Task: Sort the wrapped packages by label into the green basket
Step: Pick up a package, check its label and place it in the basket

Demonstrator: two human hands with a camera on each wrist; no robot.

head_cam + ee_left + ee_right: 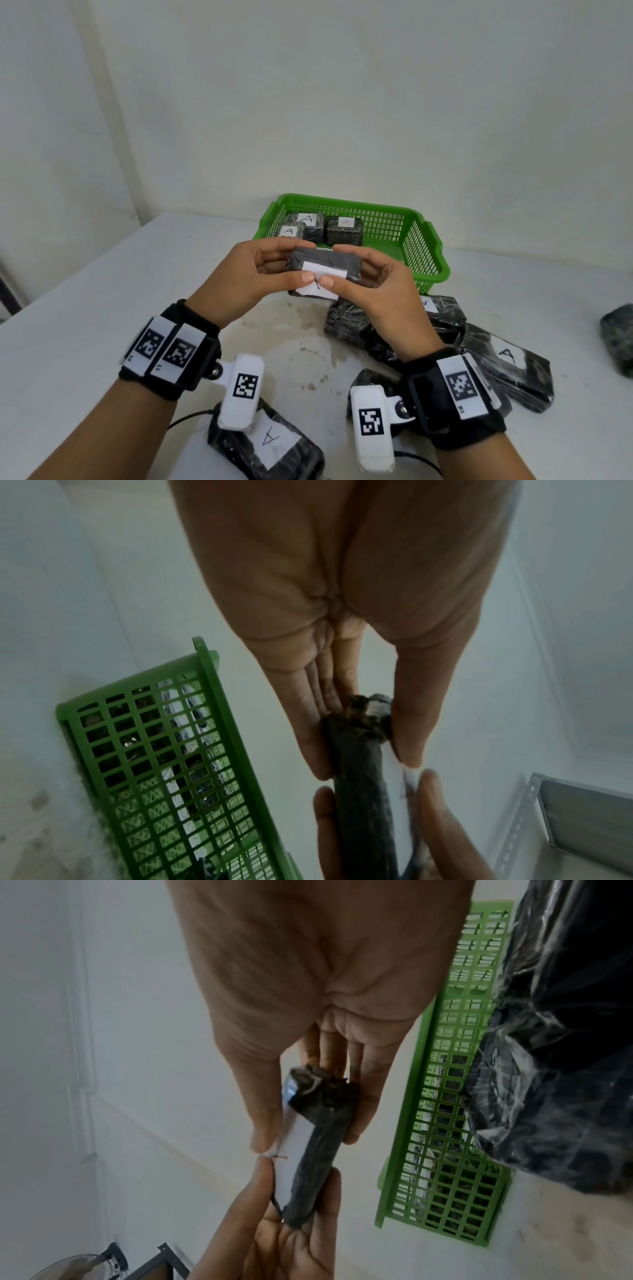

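Holding a flat wrapped package (325, 265) just short of the green basket (430, 236), left hand (255, 270) and right hand (371, 281) pinch its ends, thumbs covering the white label (323, 270) (letter mostly hidden), so a misread could misfile it.

A bare, plain workroom, more like a staged recording space than a home: blank white walls (342, 102) meet in a corner behind a white table (102, 308) with a stained top, and grey slotted-angle metal shelving (534, 818) stands at one side.
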